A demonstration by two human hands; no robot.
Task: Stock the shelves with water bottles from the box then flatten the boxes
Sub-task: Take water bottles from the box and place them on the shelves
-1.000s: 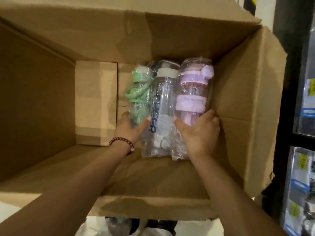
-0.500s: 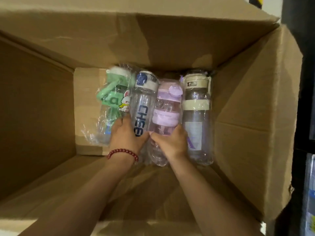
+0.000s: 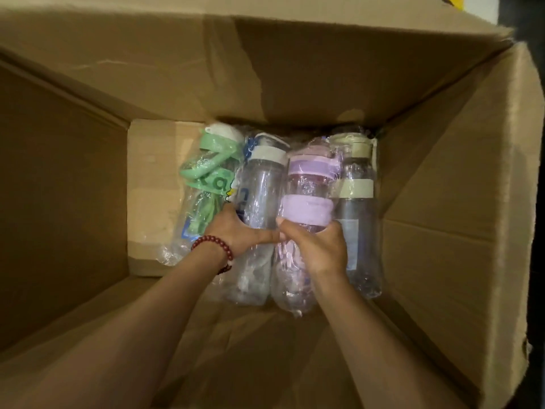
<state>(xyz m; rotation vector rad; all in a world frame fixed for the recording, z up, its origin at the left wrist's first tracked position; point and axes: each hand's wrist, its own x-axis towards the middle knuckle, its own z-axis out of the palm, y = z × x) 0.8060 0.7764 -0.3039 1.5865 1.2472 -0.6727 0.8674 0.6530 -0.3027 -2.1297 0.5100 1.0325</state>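
Note:
Several plastic-wrapped water bottles lie side by side at the bottom of a large open cardboard box (image 3: 442,261). From left to right they are a green bottle (image 3: 206,178), a clear bottle with a white lid (image 3: 259,184), a purple bottle (image 3: 306,187) and a clear bottle with a cream lid (image 3: 358,219). My left hand (image 3: 236,228), with a red bead bracelet on the wrist, grips the clear white-lidded bottle around its middle. My right hand (image 3: 318,249) grips the purple bottle just below its purple band. The two thumbs touch.
The box walls rise high on all sides, and its flaps stand open at the top and right. A strip of bare box floor (image 3: 153,202) shows left of the bottles. Something dark stands beyond the box's right edge.
The view has closed in on the box bottom. Both hands have wrapped more firmly around the clear and purple bottles, which have turned so the blue lettering is mostly hidden.

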